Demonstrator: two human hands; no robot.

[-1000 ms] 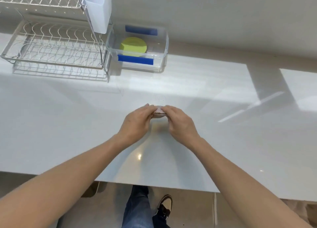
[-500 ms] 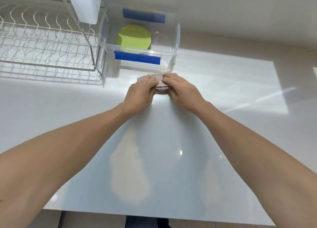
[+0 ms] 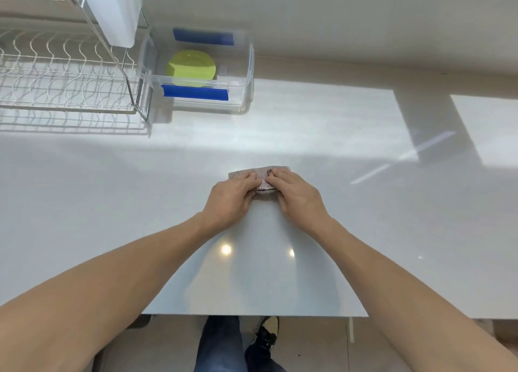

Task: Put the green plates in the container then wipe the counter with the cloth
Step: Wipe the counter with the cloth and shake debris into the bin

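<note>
Green plates [image 3: 192, 67] lie inside a clear plastic container [image 3: 246, 71] with blue clips at the back of the white counter [image 3: 336, 203]. A small pinkish-grey cloth [image 3: 263, 178] sits pressed flat on the counter in the middle. My left hand [image 3: 229, 199] presses its left side and my right hand [image 3: 297, 196] presses its right side, fingertips nearly meeting over the cloth. Most of the cloth is hidden under my fingers.
A wire dish rack [image 3: 67, 74] stands at the back left, with a white cutlery holder [image 3: 112, 10] hung on its corner beside the container. The counter's front edge runs just above my legs and shoes [image 3: 263, 335]. Sunlit patches fall across the back right.
Both hands slid the cloth away toward the container half a second ago, then pulled it back toward me to the middle of the counter.
</note>
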